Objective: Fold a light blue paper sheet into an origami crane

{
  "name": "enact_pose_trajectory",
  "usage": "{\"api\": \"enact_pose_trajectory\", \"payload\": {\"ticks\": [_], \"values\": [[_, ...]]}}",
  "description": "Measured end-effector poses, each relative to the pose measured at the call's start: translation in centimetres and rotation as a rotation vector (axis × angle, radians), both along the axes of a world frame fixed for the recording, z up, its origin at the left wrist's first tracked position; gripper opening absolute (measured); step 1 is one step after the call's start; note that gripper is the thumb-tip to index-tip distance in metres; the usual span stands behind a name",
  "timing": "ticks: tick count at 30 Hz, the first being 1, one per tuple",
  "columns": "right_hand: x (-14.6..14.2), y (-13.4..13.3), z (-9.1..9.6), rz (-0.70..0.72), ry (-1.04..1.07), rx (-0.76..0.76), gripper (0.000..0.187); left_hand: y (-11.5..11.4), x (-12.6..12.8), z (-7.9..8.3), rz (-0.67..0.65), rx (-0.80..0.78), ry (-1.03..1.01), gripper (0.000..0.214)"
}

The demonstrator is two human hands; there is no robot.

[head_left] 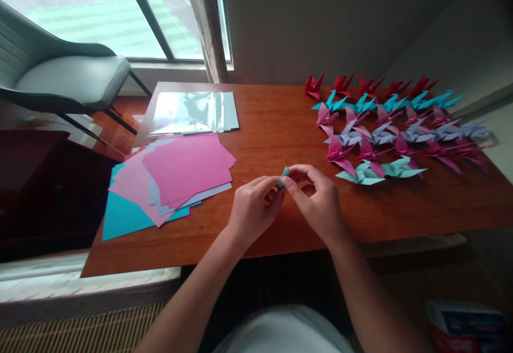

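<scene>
A small piece of folded mint-green paper (284, 175) is pinched between my two hands above the front middle of the table. My left hand (256, 203) grips it from the left, thumb and fingers pressed together. From the other side, the thumb and forefinger of my right hand (316, 198) close on it. Most of the paper is hidden by my fingers, so its full shape cannot be made out. Just right of my hands stand two mint-green paper cranes (365, 174), the front row of several rows of folded cranes.
Loose sheets of coloured paper, pink on top (188, 166), overlap at the table's left. Behind them lies a clear plastic packet (186, 112) of pale sheets. Red cranes (315, 86) form the back row. A chair (72, 78) stands by the window beyond the wooden table (272, 123).
</scene>
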State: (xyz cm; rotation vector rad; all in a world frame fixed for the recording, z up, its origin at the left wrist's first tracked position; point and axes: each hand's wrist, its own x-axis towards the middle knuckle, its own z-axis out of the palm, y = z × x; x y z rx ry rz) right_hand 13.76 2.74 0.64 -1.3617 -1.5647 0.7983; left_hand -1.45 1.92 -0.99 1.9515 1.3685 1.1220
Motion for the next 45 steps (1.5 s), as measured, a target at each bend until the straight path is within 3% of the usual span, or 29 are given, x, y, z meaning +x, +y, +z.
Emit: {"api": "enact_pose_trajectory", "payload": {"ticks": [14, 18, 23, 32, 45], "values": [[0.37, -0.16, 0.0, 0.041, 0.0, 0.022, 0.02, 0.06, 0.08, 0.0, 0.015, 0.003, -0.043, 0.012], [0.43, -0.25, -0.09, -0.039, -0.059, 0.079, 0.026, -0.04, -0.05, 0.48, -0.034, -0.07, -0.127, 0.015], [0.48, -0.51, 0.14, -0.051, -0.187, 0.205, 0.013, -0.16, -0.33, 0.87, -0.066, -0.214, -0.259, 0.026], [0.58, -0.65, 0.41, -0.015, -0.246, 0.223, 0.011, -0.05, -0.3, 0.74, -0.061, -0.302, -0.356, 0.013], [1.0, -0.71, -0.43, 0.143, -0.44, 0.392, 0.012, -0.04, -0.38, 0.23, -0.006, -0.272, -0.214, 0.008]]}}
